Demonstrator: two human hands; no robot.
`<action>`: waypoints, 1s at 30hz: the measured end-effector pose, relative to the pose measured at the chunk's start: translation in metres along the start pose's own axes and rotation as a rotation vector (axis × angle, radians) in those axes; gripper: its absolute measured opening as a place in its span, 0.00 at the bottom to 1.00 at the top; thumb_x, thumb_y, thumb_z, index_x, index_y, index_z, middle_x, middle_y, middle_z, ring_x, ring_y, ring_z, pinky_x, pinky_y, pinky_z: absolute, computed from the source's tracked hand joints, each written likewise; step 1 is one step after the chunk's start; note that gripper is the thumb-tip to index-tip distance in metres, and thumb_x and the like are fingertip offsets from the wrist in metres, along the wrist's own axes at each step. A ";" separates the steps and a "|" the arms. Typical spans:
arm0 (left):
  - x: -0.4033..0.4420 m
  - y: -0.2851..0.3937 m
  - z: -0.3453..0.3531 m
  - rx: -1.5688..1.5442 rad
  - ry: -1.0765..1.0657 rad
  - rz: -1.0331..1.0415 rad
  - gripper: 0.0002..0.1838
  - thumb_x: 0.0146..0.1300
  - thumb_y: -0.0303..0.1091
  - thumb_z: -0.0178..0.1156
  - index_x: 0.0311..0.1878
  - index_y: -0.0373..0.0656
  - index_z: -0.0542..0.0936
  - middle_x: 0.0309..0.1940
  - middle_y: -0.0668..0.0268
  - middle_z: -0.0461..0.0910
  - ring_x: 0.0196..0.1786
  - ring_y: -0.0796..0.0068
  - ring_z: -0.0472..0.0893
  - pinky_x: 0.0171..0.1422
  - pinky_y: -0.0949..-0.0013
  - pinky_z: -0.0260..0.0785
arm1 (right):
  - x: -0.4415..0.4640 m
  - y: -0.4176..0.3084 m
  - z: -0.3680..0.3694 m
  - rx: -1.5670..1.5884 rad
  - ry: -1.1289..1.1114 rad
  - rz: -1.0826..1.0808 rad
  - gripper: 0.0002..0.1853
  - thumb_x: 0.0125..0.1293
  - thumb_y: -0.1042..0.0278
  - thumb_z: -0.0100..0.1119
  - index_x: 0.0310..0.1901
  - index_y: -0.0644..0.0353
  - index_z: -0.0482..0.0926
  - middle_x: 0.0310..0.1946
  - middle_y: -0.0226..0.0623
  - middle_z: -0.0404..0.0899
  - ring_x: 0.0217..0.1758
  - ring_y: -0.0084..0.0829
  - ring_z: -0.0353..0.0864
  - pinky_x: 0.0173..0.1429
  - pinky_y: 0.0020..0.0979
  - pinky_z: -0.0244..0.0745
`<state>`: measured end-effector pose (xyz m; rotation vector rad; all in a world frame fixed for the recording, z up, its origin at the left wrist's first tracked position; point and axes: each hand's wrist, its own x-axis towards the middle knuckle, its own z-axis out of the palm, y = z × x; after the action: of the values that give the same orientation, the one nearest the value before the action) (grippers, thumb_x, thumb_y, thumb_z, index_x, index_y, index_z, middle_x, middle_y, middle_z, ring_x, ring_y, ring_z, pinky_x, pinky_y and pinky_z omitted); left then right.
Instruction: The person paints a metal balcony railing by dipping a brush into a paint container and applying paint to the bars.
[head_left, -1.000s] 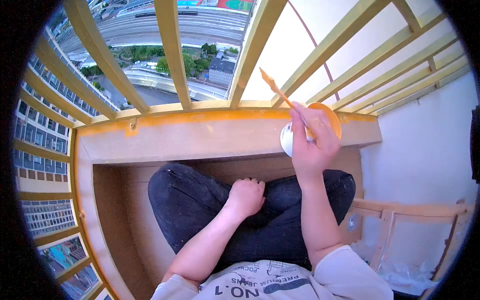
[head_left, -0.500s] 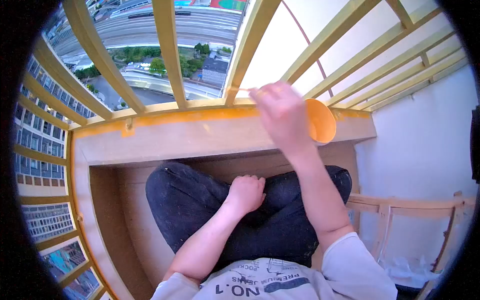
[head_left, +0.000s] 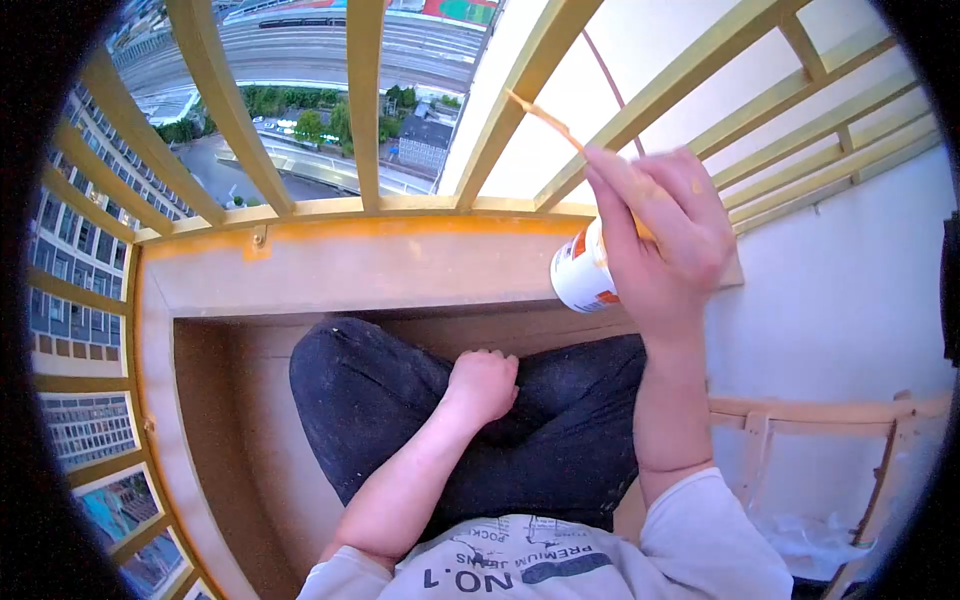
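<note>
A thin paintbrush (head_left: 545,118) with yellow-orange paint along its tip is pinched in my right hand (head_left: 665,225), pointing up and left in front of the railing bars. Behind that hand stands a white paint tub (head_left: 577,282) with an orange-marked label on the wooden ledge; its mouth is mostly covered by my fingers. Resting on my dark trousers (head_left: 390,430), my left hand (head_left: 484,386) is loosely curled, with nothing visible in it. Orange-yellow paint (head_left: 400,228) runs along the ledge's back edge.
Yellow railing bars (head_left: 363,100) rise behind the ledge (head_left: 370,275) and along the left side. Far below, buildings and tracks show through the gaps. A white wall (head_left: 830,290) and a wooden frame (head_left: 820,415) stand at the right.
My right hand has moved right, and the brush now tilts upward instead of lying nearly level. It now covers the tub's mouth and uncovers its side. The left hand stays put.
</note>
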<state>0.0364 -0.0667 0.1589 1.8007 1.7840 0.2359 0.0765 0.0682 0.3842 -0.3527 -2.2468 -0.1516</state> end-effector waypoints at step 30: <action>0.015 -0.001 0.009 -0.016 0.017 0.029 0.20 0.64 0.46 0.65 0.49 0.40 0.82 0.43 0.52 0.86 0.49 0.50 0.86 0.54 0.49 0.80 | 0.029 -0.042 0.022 0.389 -0.035 -0.136 0.14 0.55 0.79 0.75 0.44 0.55 0.91 0.29 0.33 0.82 0.32 0.30 0.80 0.35 0.32 0.76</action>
<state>0.0414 -0.0549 0.1470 1.8193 1.7639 0.2774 0.0301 0.0392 0.3927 0.0068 -2.2713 0.2207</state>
